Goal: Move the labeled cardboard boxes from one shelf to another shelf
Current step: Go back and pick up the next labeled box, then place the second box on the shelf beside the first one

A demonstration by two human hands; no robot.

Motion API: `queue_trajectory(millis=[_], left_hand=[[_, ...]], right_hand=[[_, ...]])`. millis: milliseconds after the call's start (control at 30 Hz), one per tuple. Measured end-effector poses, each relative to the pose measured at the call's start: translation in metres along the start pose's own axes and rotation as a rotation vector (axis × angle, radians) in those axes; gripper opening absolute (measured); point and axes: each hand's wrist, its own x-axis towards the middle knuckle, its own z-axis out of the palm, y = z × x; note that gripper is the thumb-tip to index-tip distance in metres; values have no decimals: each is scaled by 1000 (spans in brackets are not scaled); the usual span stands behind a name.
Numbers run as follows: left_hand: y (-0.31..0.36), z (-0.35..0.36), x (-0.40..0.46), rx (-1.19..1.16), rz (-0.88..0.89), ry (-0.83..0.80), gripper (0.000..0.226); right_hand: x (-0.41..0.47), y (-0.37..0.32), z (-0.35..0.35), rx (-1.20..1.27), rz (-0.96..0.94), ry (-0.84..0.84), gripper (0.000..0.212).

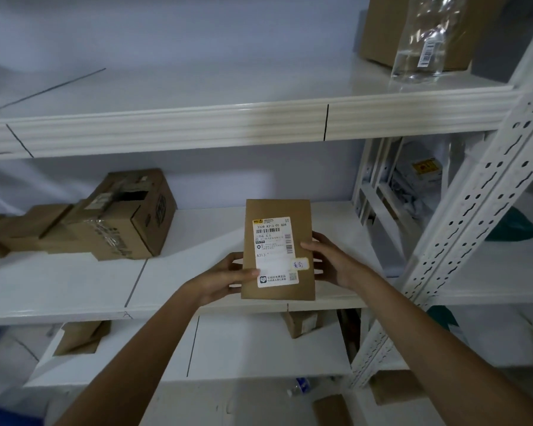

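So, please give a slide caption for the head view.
Both hands, left hand and right hand, hold a flat brown labeled cardboard box before the white metal shelf.

The held box [278, 250] is matt brown cardboard with a smooth white paper label [274, 252], the shelf boards [74, 284] are painted white, smooth and faintly glossy, and the far right bag [425, 41] is clear shiny plastic.

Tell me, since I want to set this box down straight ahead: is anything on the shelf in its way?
Nothing visible. Both hands, left hand and right hand, hold the box over bare shelf; the other boxes sit off to the left.
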Motion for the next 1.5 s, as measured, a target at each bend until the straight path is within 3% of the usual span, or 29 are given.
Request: queue_trajectory(millis=[367,767,1067,1200,1267,1333,1433,1500], left_hand=[[-3,-49,-72,-79,104,7,120],[-52,-236,-283,-13,370,189,84],[65,-333,-373,65,650,255,89],[135,-361,-391,201,740,278,125],[170,-371,-395,217,769,278,130],[200,-378,-394,210,798,256,126],[233,-383,-378,180,835,304,95],[249,-391,-359,146,838,302,92]], right_hand=[[-40,13,82,-63,-176,-45,84],[-73,7,353,-177,-431,-273,95],[-87,-123,468,-198,-690,-402,97],[-83,-189,492,-222,-803,-412,89],[-77,-221,500,-226,-835,-416,92],[-67,-249,505,-212,-851,-418,96],[-48,-280,507,-189,-875,-400,95],[-33,-294,503,-160,-875,-375,90]])
